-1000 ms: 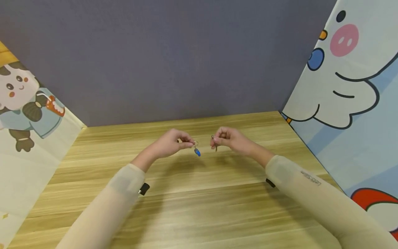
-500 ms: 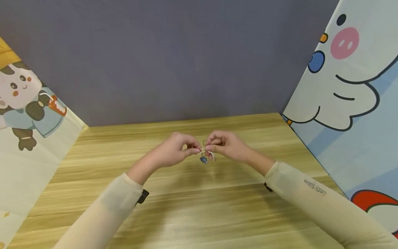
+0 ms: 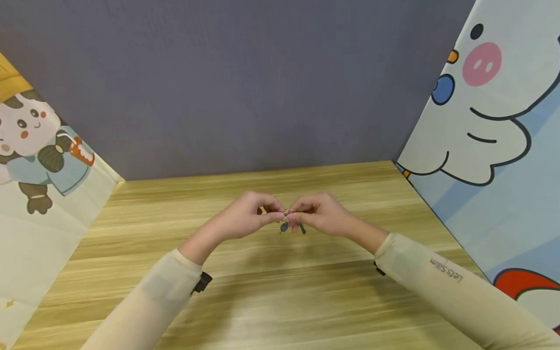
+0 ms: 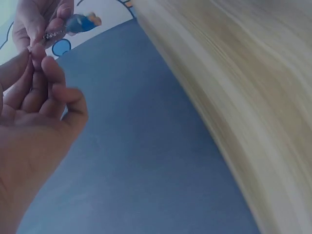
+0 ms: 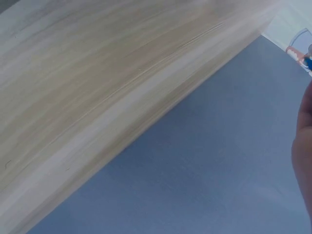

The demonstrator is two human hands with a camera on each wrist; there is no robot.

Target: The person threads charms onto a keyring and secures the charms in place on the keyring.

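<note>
Over the wooden table (image 3: 271, 311), the left hand (image 3: 250, 216) pinches a blue charm (image 3: 284, 227) by its metal chain (image 4: 51, 35), charm hanging just below the fingertips, beside the right hand (image 3: 323, 215), which pinches a narrow key-like piece (image 3: 303, 229).

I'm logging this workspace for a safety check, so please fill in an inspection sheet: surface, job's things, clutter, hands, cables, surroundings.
Surface: pale brown wood-grain tabletop
Job's things: small blue charm on a silvery metal chain; slim dark metal piece
Clutter: nothing seen
Hands: left hand pinches near the chain's end; right hand holds the metal piece
Cables: nothing seen
Surroundings: plain grey wall; white cartoon-printed left panel; white-and-blue cartoon-printed right panel
</note>
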